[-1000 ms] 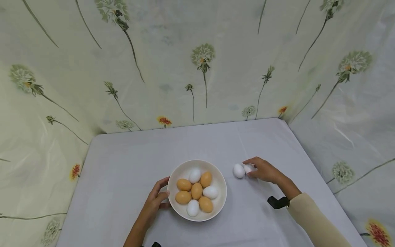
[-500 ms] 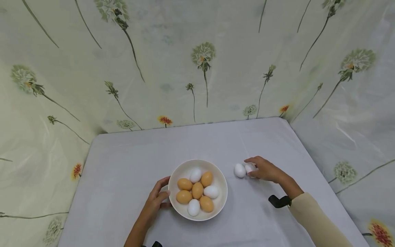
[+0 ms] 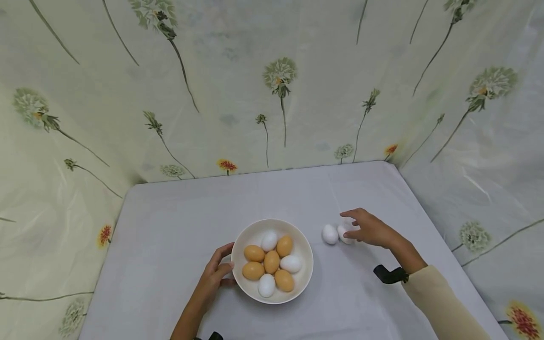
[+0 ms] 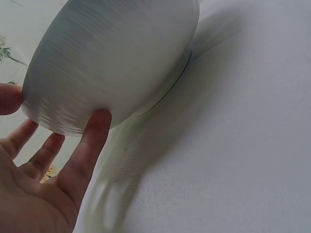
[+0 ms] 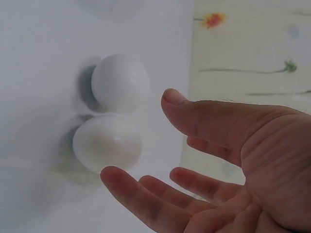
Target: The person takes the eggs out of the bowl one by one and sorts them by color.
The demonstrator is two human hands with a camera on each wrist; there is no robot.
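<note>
A cream bowl [image 3: 307,283] holds several brown eggs [image 3: 271,262] and three white eggs [image 3: 267,286]. Against its left outer side, my left hand [image 3: 212,274] rests with fingers spread; in the left wrist view, extended fingers [image 4: 92,141] touch the bowl's outer wall [image 4: 116,58]. Right of the bowl, two more white eggs lie side by side on the table: a left one [image 3: 329,234] and a right one [image 3: 342,231]. My right hand [image 3: 371,229] hovers over the right egg, thumb and fingers apart, holding nothing; the right wrist view shows a gap between thumb and fingers.
A white cloth covers the table [image 3: 178,217]. Behind it and along both sides hangs a pale curtain [image 3: 229,85] printed with dandelions. A black camera mount [image 3: 388,275] sits at the right wrist, beside a beige sleeve [image 3: 437,297].
My right hand has let go of the right white egg, spreading its fingers and moving slightly up and right. The egg stays on the table. My left hand and the bowl have kept still.
</note>
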